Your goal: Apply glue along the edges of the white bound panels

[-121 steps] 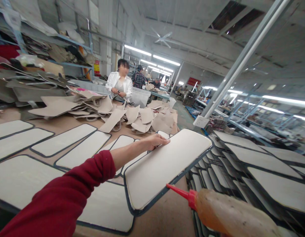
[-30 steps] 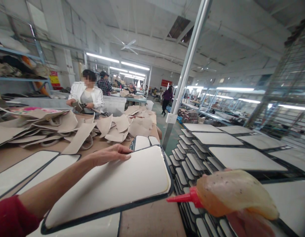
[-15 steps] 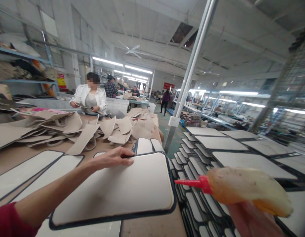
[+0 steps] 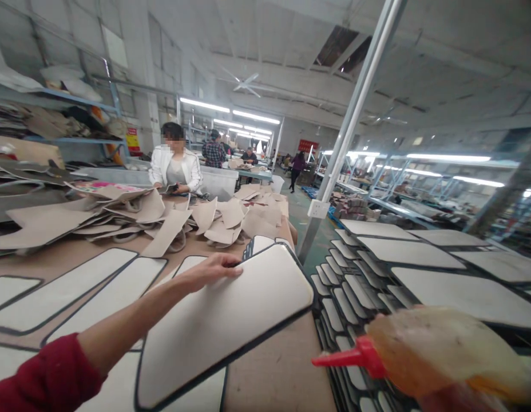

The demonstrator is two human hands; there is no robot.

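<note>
Pinched at its far edge, a white panel with a dark border [image 4: 231,320] is held tilted above the table by my left hand [image 4: 218,269]. A line along the panel's right-hand rim looks yellowish. At the lower right my right hand [image 4: 446,397], blurred and mostly hidden, grips a squeeze bottle [image 4: 441,349] of amber liquid. Its red nozzle [image 4: 351,357] points left, apart from the panel. Beneath and left of the held panel, similar bordered panels [image 4: 72,286] lie flat on the brown table [image 4: 274,366].
Beige cut pieces [image 4: 171,229] are heaped across the table's far side. On the right stand racks of stacked bordered panels [image 4: 411,252]. A metal post [image 4: 334,171] with a socket box rises beyond the table. A person in a white jacket [image 4: 175,166] works behind the heap.
The held panel has turned, its right end now farther up and away. The bottle has moved down and right, its nozzle drawing away from the panel's edge. The whole view has shifted slightly left.
</note>
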